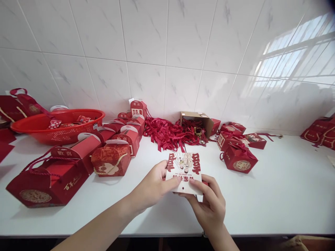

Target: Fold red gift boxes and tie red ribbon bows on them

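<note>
I pinch the card [184, 171] above the table [282, 195] between my left hand [154, 181] and right hand [210, 200]; a light, level grip should spare its print. Whether it's folded beneath, I can't quite tell.

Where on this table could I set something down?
White table right of the rightmost medallion box, toward the red packages, offers the most bare room. A smaller patch separates the flower box from the left hand. Crowded: the left around the basket, and the back middle, heaped with ribbons.
</note>
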The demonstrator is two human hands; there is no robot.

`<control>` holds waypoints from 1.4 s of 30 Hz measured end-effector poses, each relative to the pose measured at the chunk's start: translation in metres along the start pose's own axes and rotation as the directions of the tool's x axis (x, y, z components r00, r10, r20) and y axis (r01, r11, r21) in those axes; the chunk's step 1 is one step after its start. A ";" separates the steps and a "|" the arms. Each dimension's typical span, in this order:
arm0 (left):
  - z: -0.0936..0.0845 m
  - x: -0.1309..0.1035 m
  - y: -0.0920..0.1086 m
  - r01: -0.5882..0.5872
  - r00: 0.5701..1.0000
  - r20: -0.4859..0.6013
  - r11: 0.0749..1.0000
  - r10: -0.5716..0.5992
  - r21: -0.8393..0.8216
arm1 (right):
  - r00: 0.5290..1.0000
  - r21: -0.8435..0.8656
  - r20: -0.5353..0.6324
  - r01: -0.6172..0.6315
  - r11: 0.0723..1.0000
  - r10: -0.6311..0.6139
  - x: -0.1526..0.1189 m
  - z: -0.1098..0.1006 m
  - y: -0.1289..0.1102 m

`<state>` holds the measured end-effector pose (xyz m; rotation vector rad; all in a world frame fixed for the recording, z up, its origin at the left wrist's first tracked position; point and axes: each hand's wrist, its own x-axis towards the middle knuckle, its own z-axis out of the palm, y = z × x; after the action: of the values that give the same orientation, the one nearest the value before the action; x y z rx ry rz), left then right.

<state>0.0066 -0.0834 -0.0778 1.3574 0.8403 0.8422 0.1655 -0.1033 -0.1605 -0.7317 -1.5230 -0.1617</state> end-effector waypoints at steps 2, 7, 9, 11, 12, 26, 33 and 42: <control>0.001 0.000 0.002 0.016 1.000 0.017 1.000 -0.016 -0.006 | 1.000 -0.008 0.000 -0.001 1.000 0.001 0.000 0.000 0.000; -0.005 -0.001 0.005 0.026 0.983 0.185 0.996 -0.009 -0.091 | 0.999 0.001 0.027 0.044 0.999 -0.044 0.005 -0.003 -0.003; -0.008 -0.002 0.006 0.030 0.971 0.240 0.993 -0.002 -0.113 | 0.998 0.009 0.033 0.057 0.998 -0.058 0.007 -0.005 -0.006; -0.009 -0.003 0.007 0.043 0.961 0.275 0.991 -0.005 -0.130 | 0.998 0.024 0.037 0.053 0.998 -0.054 0.009 -0.006 -0.009; -0.008 -0.004 0.007 0.052 0.960 0.278 0.990 -0.012 -0.134 | 0.998 0.030 0.038 0.048 0.998 -0.050 0.009 -0.007 -0.009; 0.001 -0.007 0.007 0.082 0.994 -0.067 0.996 -0.084 -0.032 | 0.992 0.033 -0.022 -0.126 0.991 0.127 0.010 -0.005 -0.010; 0.003 -0.010 -0.009 -0.166 0.986 0.025 0.980 0.164 0.113 | 0.975 0.072 0.026 -0.220 0.973 0.219 0.018 -0.010 -0.009; -0.001 -0.005 -0.039 -0.278 0.917 -0.099 0.796 0.387 0.538 | 0.911 0.261 0.080 -0.411 0.874 0.404 0.019 -0.013 -0.012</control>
<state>0.0040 -0.0889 -0.1162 1.9623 1.0517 1.0944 0.1714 -0.1126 -0.1376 -0.8155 -1.3434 0.3716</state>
